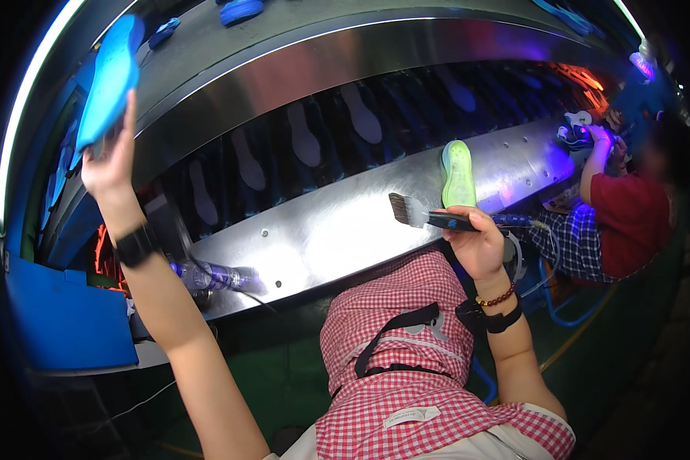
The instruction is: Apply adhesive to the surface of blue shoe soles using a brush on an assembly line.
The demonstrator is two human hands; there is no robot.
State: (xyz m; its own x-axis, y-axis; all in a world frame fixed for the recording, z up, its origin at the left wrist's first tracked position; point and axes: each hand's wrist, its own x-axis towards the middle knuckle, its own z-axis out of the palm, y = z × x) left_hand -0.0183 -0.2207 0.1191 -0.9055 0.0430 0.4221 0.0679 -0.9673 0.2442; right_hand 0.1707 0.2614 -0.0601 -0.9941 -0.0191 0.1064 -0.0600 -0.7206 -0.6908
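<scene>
In the head view, we take the metal counter (326, 249) as our landmark. Behind its far edge runs a dark recess (274, 157), the largest container we see; in it we make out a row of pale, sole-shaped forms (307, 136), though the gloom hides what they rest on. Above the recess, farther back from the counter, a grey belt (322, 23) carries a few blue pieces (241, 10).

Our left grip (111, 165) is raised beyond the counter's left end, with the fingers grasping a blue sole (111, 84) by its lower end. Our right grip (479, 245), at the counter's near edge, is closed around the handle of a flat brush (437, 219), whose bristles hang over the counter. A yellow-green sole (458, 172) lies on the counter, right of its middle, just beyond the brush.

On the counter's left end we see a clear bottle (222, 278) with purple on it, partly behind our forearm; we cannot tell how full it is. Another bottle (514, 220) shows by the counter's near edge, right of our right grip; its contents are unclear to us. Past the counter's right end, a co-worker in a red top (636, 215) handles a small whitish object (577, 119) under violet light.
</scene>
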